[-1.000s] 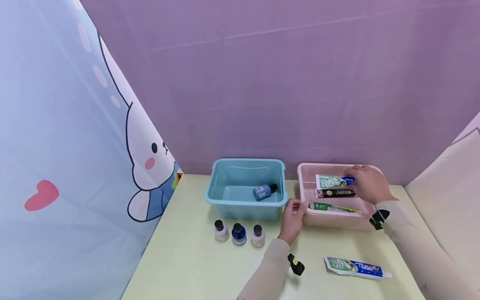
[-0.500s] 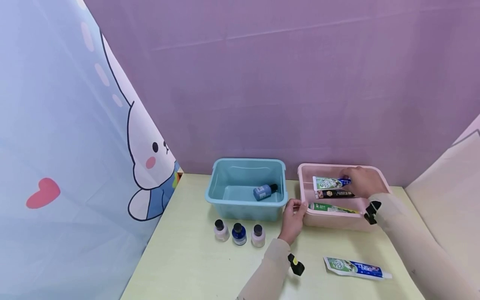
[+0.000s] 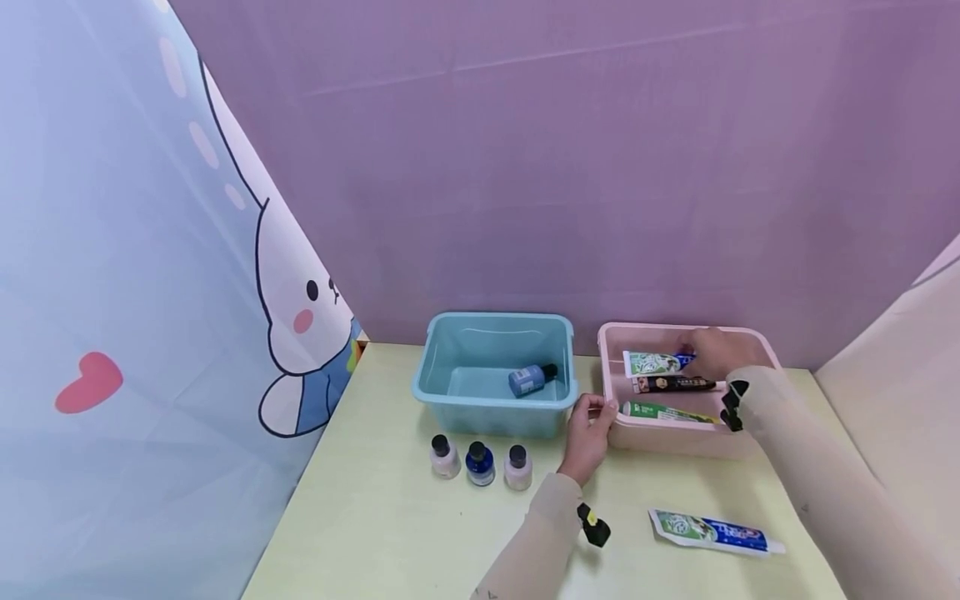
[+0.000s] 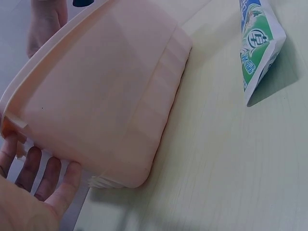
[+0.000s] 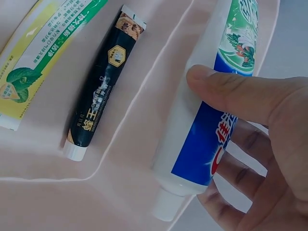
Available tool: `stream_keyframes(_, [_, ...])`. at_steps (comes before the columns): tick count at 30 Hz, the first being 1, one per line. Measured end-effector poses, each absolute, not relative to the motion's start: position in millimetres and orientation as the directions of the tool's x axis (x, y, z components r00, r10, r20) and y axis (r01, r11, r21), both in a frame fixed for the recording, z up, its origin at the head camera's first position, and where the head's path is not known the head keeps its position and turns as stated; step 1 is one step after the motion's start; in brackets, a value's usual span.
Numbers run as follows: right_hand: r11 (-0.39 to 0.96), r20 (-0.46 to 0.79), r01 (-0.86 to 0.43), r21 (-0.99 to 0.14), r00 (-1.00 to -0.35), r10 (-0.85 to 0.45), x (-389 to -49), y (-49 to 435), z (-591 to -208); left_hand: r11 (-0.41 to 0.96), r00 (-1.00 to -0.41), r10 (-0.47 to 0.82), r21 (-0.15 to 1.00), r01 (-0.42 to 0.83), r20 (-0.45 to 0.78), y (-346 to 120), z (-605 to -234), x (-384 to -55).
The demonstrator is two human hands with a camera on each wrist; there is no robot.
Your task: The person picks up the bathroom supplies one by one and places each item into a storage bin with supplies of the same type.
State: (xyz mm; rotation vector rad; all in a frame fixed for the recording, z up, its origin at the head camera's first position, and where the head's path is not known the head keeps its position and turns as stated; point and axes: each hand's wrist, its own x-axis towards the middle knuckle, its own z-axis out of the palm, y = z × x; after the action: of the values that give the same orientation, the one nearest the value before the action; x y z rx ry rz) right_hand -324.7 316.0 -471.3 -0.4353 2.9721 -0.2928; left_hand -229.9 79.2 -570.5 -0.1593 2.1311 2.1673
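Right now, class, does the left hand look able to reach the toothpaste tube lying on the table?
Probably yes, once it lets go: the left hand holds a corner of the pink basket, but nothing visible stands between that hand and the toothpaste tube on the table.

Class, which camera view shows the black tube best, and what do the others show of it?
The right wrist view: the black tube appears whole and largest there. The head view shows it smaller, inside the pink basket; the left wrist view doesn't show it.
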Motion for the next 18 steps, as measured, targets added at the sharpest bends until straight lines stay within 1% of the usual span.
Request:
stream_keyframes(6, [0.951, -0.111, -0.291, -0.108, -0.947, -0.302, -329, 316, -474, -0.012, -0.989, -0.001, 0.989, -0.149, -0.149, 79, -571, -230])
stream_keyframes(8, [0.953, -0.123, -0.286, -0.097, -0.947, -0.297, -325, 313, -469, -0.009, -0.989, 0.001, 0.989, -0.151, -0.151, 79, -572, -230])
stream_keyframes(12, [0.955, -0.170, -0.268, -0.126, -0.943, -0.287, -316, 303, -457, -0.006, -0.988, 0.004, 0.988, -0.154, -0.154, 79, -572, -231])
stream_keyframes(18, [0.948, -0.221, -0.233, -0.219, -0.934, -0.281, -321, 304, -459, -0.005, -0.989, 0.001, 0.989, -0.151, -0.151, 79, -572, -231])
